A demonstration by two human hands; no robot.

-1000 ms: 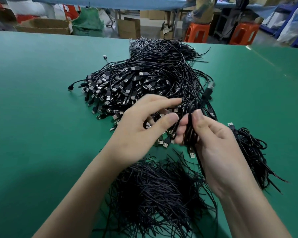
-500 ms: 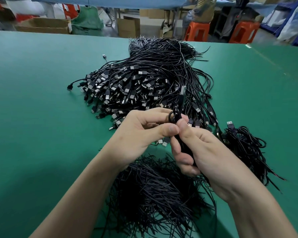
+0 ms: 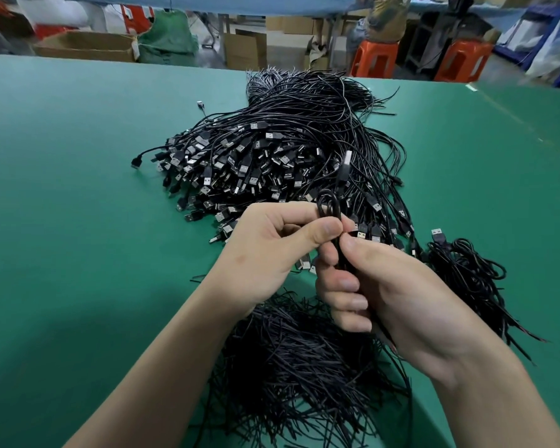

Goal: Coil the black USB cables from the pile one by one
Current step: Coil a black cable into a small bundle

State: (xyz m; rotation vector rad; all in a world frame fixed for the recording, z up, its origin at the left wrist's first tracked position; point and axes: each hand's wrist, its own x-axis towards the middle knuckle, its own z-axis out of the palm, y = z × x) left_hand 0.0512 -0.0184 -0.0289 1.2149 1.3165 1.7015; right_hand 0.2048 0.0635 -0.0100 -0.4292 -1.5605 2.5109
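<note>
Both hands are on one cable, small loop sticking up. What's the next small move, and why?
Probably wind the plug end around the bundle to lock the coil. The left hand pinches the held cable just below its small loop, the right hand grips the folded strands beneath, and the plug stands free above them, not yet wrapped. Finished coils lie to the right.

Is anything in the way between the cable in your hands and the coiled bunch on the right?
Nothing visible is. The left hand and right hand pinch the cable above the table, and the coiled bunch lies right beside the right hand.
</note>
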